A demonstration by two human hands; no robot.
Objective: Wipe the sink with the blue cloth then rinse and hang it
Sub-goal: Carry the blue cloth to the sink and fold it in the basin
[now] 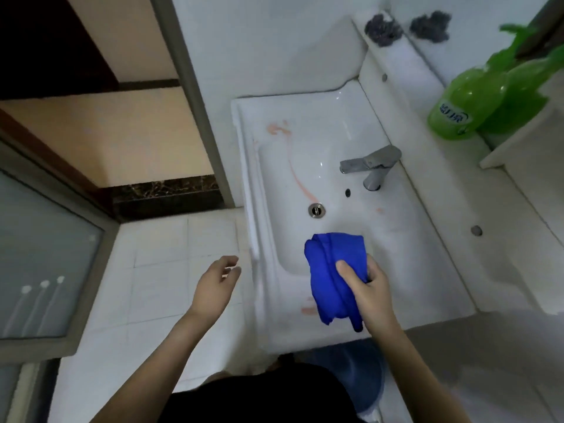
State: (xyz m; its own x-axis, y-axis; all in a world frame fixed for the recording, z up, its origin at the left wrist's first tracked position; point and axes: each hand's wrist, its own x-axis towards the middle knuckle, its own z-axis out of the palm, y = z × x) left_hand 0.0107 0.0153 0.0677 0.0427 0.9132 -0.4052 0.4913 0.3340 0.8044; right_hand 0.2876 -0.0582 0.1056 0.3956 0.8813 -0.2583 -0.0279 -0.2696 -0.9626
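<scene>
Hands apart: right hand (367, 288) grips the blue cloth (332, 276) over the sink (305, 141), left hand (215, 285) loose.

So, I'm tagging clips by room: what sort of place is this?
Most likely a bathroom: a white ceramic sink with a chrome tap, tiled floor, and a green bottle on the ledge.

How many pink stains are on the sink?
4: smear far left, streak to the drain, spot right of it, smudge by the cloth. Cloth may hide more.
</scene>
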